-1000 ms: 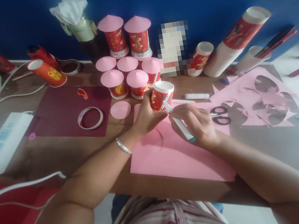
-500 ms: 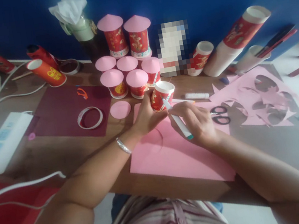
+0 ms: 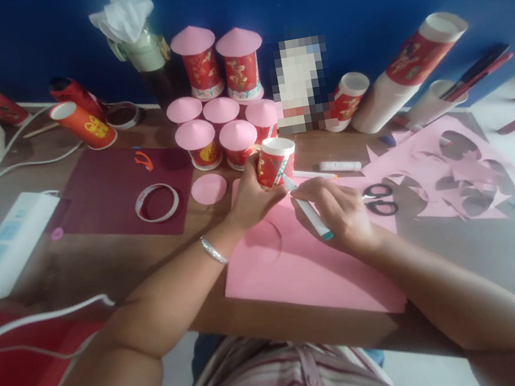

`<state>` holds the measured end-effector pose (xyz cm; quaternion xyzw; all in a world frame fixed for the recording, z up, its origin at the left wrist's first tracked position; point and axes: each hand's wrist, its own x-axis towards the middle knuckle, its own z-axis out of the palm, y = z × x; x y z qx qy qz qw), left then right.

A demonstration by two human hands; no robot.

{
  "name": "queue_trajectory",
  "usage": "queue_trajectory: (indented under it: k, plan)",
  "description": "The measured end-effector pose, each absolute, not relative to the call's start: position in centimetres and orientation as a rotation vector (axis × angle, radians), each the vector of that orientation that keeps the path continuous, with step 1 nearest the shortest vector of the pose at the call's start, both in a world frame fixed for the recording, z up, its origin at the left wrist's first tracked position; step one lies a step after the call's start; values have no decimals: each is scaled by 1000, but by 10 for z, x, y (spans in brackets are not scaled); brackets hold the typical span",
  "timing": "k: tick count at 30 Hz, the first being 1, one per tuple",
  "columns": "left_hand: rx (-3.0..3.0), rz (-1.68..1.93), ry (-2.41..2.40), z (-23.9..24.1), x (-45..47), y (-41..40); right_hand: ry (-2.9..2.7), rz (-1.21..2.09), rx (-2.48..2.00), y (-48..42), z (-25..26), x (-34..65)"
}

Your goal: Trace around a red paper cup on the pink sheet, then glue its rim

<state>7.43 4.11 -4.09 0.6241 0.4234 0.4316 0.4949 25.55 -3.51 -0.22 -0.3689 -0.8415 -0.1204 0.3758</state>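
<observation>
My left hand is closed round a red patterned paper cup, holding it rim down on a pink paper sheet. My right hand grips a white marker with a teal end, its tip touching the paper at the cup's base. A faint curved line shows on the pink sheet by my left wrist. A silver bracelet is on that wrist.
Behind stand several red cups with pink cone lids. A pink paper disc, a tape ring on maroon paper, scissors, a glue stick and cut pink scraps lie around. Cup stacks lean at the right.
The cup has shifted slightly left and more upright under my left hand. The marker tip has slid lower along the cup's base. My right hand barely moved.
</observation>
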Motion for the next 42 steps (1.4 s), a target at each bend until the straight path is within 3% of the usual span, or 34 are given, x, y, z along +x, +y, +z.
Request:
queue_trajectory:
  k: [42]
  plan:
    - [1657,964,1125,-34,78,31,-2194,-385,-942,-36,3,254]
